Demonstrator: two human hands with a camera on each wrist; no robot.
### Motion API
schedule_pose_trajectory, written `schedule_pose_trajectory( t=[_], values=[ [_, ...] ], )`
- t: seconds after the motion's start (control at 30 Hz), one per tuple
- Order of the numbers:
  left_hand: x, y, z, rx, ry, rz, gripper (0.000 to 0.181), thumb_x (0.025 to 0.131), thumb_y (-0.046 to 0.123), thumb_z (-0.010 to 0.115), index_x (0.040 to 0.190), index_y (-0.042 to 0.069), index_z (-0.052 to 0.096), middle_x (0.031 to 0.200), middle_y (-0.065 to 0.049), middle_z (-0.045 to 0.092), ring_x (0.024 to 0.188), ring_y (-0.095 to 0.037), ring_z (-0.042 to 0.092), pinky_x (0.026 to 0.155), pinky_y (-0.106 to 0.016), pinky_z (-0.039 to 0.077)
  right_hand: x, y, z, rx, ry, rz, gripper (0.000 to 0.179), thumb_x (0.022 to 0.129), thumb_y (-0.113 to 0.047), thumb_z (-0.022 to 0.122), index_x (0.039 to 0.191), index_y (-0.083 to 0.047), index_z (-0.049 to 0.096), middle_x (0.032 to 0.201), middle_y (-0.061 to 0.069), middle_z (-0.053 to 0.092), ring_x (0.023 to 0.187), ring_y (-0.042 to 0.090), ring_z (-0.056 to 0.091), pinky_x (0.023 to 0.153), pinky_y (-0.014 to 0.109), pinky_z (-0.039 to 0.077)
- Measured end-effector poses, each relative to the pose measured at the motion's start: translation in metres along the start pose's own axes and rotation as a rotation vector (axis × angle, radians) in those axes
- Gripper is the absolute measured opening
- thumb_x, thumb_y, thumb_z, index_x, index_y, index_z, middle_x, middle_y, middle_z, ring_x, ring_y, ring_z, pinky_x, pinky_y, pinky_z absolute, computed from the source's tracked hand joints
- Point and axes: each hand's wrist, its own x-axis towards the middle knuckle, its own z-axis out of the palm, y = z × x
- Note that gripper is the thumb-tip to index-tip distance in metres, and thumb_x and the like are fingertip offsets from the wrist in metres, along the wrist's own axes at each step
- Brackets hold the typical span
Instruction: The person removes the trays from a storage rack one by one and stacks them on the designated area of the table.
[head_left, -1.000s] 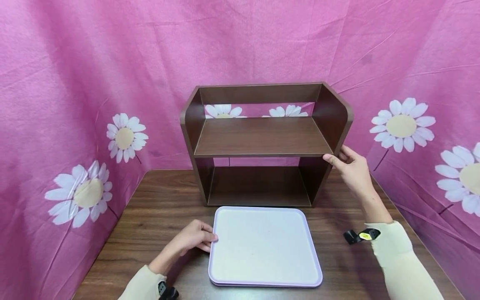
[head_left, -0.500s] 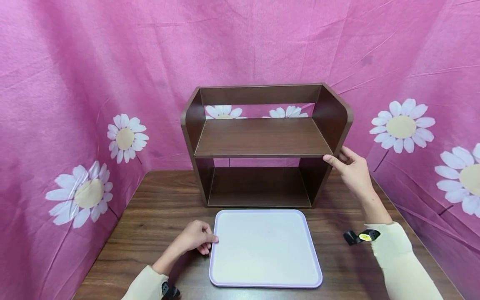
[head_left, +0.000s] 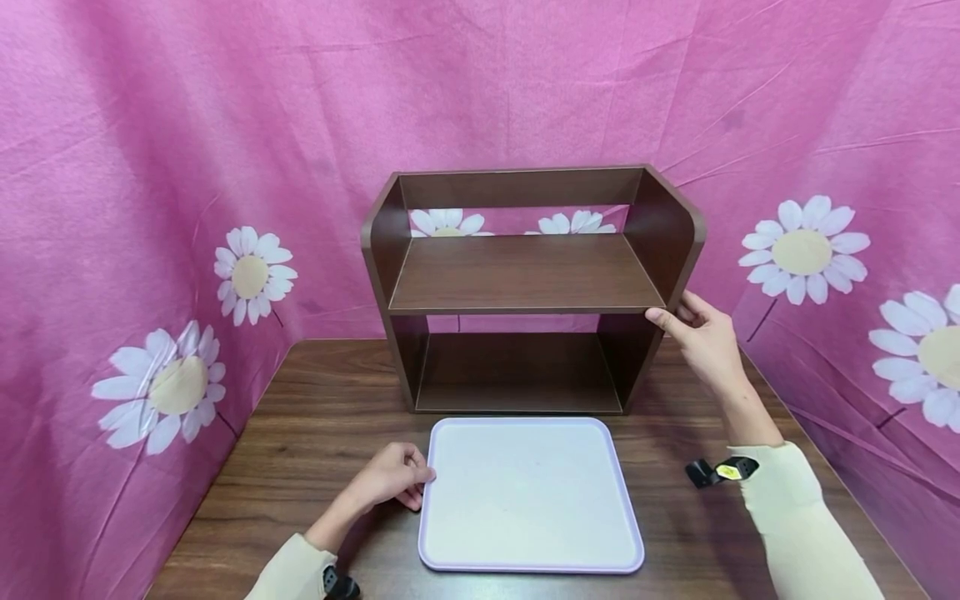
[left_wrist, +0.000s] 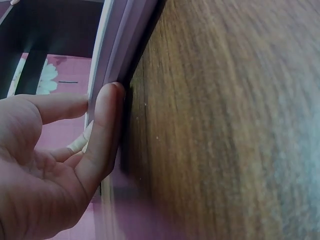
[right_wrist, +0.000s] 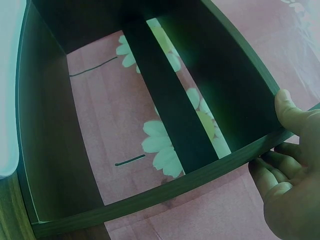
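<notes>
A pale tray with a lilac rim lies on the table in front of a dark brown two-tier shelf. My left hand pinches the tray's left rim, thumb on top and fingers at the side and below. Layered lilac edges of the tray show in the left wrist view; whether it is a stack of trays I cannot tell. My right hand holds the shelf's right side panel, its thumb on the front at middle-board height and fingers around the outside. Both tiers of the shelf hold nothing.
The wood-grain table carries the shelf at its back. A pink cloth with white daisies hangs behind and along both sides. Black wrist straps sit over the cream sleeves.
The tray's far edge has shifted slightly toward me, leaving a small gap to the shelf. My left fingers have curled in more under the rim. The right hand and shelf stay put.
</notes>
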Motion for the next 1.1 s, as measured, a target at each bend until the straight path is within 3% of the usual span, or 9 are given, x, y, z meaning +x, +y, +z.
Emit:
schedule_pose_trajectory(
  t=[0.33,0.47,0.57,0.73,0.8,0.87,0.97,1.03,1.1],
  values=[
    [0.002,0.0,0.0,0.013,0.018,0.039,0.011,0.092,0.001,0.071,0.089,-0.003,0.061,0.068,-0.005,0.064,0.052,-0.013,0.065,0.054,-0.033,0.064,0.001,0.002,0.0,0.0,-0.013,-0.019,0.063,0.099,-0.028,0.078,0.154,-0.006,0.055,0.115,-0.028,0.071,0.105,-0.017,0.063,0.087,0.003,0.051],
    [0.003,0.0,0.0,0.028,0.028,0.041,0.011,0.092,0.002,0.071,0.088,-0.003,0.062,0.067,-0.006,0.065,0.052,-0.014,0.065,0.053,-0.034,0.064,0.002,0.001,-0.001,-0.018,-0.023,-0.011,0.064,0.099,-0.03,0.078,0.155,-0.007,0.054,0.128,-0.013,0.073,0.107,-0.017,0.062,0.087,0.004,0.051],
    [0.003,0.001,0.0,0.031,0.026,0.028,0.011,0.092,0.002,0.072,0.089,-0.003,0.062,0.068,-0.007,0.065,0.053,-0.014,0.065,0.053,-0.034,0.064,0.002,-0.001,-0.003,-0.045,-0.032,-0.003,0.066,0.099,-0.031,0.077,0.156,-0.008,0.053,0.139,0.006,0.069,0.107,-0.018,0.061,0.087,0.003,0.051],
    [0.003,0.005,-0.004,0.049,0.018,0.021,0.014,0.093,0.007,0.074,0.09,-0.001,0.063,0.07,-0.008,0.067,0.055,-0.014,0.066,0.052,-0.032,0.063,-0.001,-0.004,-0.006,-0.106,-0.033,-0.032,0.064,0.1,-0.032,0.076,0.155,-0.007,0.055,0.142,0.028,0.062,0.101,-0.019,0.062,0.081,0.004,0.054],
    [0.005,0.007,-0.009,0.071,0.025,0.039,0.016,0.095,0.01,0.074,0.091,-0.001,0.064,0.071,-0.009,0.069,0.056,-0.015,0.066,0.052,-0.032,0.062,-0.003,-0.005,-0.008,-0.122,-0.021,-0.052,0.061,0.1,-0.031,0.077,0.152,-0.005,0.057,0.135,0.02,0.07,0.096,-0.019,0.064,0.078,0.005,0.055],
    [0.007,0.009,-0.015,0.089,0.039,0.069,0.016,0.096,0.011,0.074,0.091,-0.001,0.064,0.072,-0.01,0.07,0.057,-0.015,0.067,0.053,-0.033,0.062,-0.006,-0.005,-0.011,-0.14,0.005,-0.068,0.059,0.099,-0.029,0.078,0.148,-0.002,0.06,0.121,-0.001,0.078,0.091,-0.02,0.064,0.076,0.004,0.054],
    [0.01,0.013,-0.026,0.113,0.063,0.133,0.014,0.098,0.009,0.072,0.093,-0.002,0.066,0.074,-0.012,0.071,0.058,-0.017,0.069,0.054,-0.034,0.063,-0.01,-0.001,-0.013,-0.135,0.03,-0.086,0.05,0.098,-0.024,0.079,0.138,0.004,0.066,0.098,-0.029,0.073,0.084,-0.02,0.067,0.074,0.003,0.053],
    [0.012,0.016,-0.034,0.122,0.079,0.176,0.012,0.099,0.007,0.071,0.096,-0.004,0.068,0.075,-0.014,0.071,0.06,-0.018,0.07,0.055,-0.035,0.063,-0.012,0.003,-0.015,-0.099,0.03,-0.098,0.042,0.099,-0.017,0.077,0.13,0.01,0.067,0.089,-0.035,0.07,0.082,-0.017,0.069,0.073,0.005,0.055],
    [0.013,0.019,-0.042,0.129,0.101,0.215,0.014,0.099,0.007,0.07,0.1,-0.007,0.07,0.077,-0.016,0.071,0.061,-0.018,0.07,0.055,-0.036,0.064,-0.013,0.008,-0.017,-0.058,0.02,-0.117,0.033,0.1,-0.01,0.074,0.123,0.013,0.068,0.085,-0.029,0.075,0.078,-0.01,0.074,0.071,0.009,0.058]
  ],
)
